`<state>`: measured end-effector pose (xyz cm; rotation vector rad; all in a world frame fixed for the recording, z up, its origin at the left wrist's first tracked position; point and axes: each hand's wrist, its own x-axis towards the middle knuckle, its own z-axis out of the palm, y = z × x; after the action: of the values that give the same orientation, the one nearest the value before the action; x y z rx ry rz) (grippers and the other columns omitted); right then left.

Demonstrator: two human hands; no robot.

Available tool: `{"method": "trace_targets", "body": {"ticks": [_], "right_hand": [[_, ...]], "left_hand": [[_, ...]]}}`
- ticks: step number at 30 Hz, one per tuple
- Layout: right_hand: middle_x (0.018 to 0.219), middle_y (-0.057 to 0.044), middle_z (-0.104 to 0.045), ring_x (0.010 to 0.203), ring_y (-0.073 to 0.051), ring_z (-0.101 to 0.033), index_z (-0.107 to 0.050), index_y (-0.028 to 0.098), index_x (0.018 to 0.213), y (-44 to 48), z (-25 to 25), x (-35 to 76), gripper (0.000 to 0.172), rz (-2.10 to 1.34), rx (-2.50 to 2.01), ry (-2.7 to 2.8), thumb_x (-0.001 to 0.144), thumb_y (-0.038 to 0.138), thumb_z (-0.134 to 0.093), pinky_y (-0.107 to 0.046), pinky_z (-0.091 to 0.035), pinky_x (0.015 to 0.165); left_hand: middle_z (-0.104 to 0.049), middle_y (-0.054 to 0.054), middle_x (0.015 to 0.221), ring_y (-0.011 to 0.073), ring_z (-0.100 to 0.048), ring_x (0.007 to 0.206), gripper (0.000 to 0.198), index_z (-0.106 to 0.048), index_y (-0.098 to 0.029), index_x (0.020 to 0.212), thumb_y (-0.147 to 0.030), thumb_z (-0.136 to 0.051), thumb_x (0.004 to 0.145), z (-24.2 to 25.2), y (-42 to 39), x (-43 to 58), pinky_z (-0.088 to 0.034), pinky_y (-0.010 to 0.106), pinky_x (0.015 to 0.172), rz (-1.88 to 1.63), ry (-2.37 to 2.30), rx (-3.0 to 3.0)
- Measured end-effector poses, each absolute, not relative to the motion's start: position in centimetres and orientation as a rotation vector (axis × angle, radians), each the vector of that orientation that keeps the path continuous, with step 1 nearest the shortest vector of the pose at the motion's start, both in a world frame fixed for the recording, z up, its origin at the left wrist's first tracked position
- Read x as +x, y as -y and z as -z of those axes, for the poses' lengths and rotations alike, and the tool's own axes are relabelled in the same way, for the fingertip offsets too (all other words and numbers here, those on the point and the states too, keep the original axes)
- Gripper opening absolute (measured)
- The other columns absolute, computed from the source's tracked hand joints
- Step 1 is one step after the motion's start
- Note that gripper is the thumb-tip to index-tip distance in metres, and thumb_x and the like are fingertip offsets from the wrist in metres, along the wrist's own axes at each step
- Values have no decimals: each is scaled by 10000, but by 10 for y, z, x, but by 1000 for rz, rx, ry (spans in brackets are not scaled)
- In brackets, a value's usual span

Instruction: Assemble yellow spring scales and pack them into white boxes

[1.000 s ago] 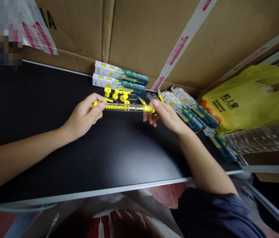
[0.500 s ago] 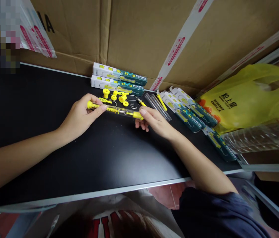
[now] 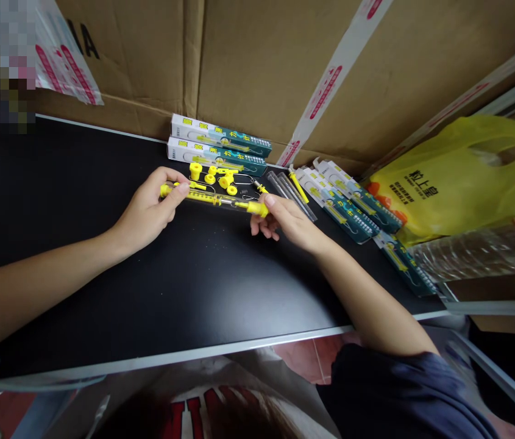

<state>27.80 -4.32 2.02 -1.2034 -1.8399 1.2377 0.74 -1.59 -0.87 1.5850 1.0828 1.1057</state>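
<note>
A spring scale point(image 3: 206, 197) with a clear tube and yellow inner parts lies nearly level between my hands, above the black table. My left hand point(image 3: 154, 198) grips its left end, thumb on top of the tube. At the other end, my right hand point(image 3: 284, 218) pinches the yellow end cap point(image 3: 256, 208) between thumb and fingers. Just behind the scale are loose yellow caps point(image 3: 195, 171), a yellow ring point(image 3: 232, 191) and wire hooks point(image 3: 242, 177). Several clear tubes point(image 3: 290, 194) and a yellow rod point(image 3: 299, 186) rest beyond my right hand.
Two printed boxes point(image 3: 216, 160) stand at the back against a large cardboard carton point(image 3: 248, 67). More such boxes point(image 3: 334, 207) lie to the right, beside a yellow plastic bag point(image 3: 467, 183). The table's pale front edge point(image 3: 202, 349) runs close to my body.
My left hand has shifted slightly left along the tube, its thumb drawn back. The right hand, with the yellow cap, has moved a little to the right.
</note>
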Motion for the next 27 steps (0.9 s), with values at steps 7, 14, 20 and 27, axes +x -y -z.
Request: {"method": "trace_targets", "body": {"ticks": [7, 14, 20, 27], "right_hand": [[682, -28, -668, 484, -68, -516, -487, 192, 763, 42, -23, 279, 560, -1290, -1180, 1812, 880, 740, -506, -163, -384, 377], [688, -25, -668, 487, -65, -512, -476, 195, 772, 43, -22, 278, 554, -1289, -1195, 1827, 883, 737, -505, -160, -380, 379], [690, -20, -664, 494, -63, -500, -490, 194, 782, 45, -22, 276, 542, -1298, -1152, 1851, 907, 721, -478, -165, -382, 395], [700, -16, -660, 509, -65, -505, -467, 198, 792, 48, -20, 273, 507, -1332, -1139, 1865, 929, 686, -480, -168, -372, 404]], "left_hand": [[-421, -84, 612, 65, -336, 397, 234, -481, -240, 1017, -239, -655, 860, 6, 17, 11, -228, 182, 339, -1230, -1045, 1381], [-447, -59, 676, 36, -340, 415, 143, -570, -177, 1017, -211, -617, 886, 1, 20, 14, -235, 165, 351, -1230, -1087, 1274], [-436, -59, 659, 41, -352, 430, 162, -605, -170, 1076, -221, -580, 925, -2, 22, 15, -249, 164, 357, -1133, -1088, 1342], [-371, -106, 524, 53, -330, 398, 159, -499, -214, 890, -201, -657, 879, -1, 21, 14, -233, 158, 356, -1109, -1139, 1314]]}}
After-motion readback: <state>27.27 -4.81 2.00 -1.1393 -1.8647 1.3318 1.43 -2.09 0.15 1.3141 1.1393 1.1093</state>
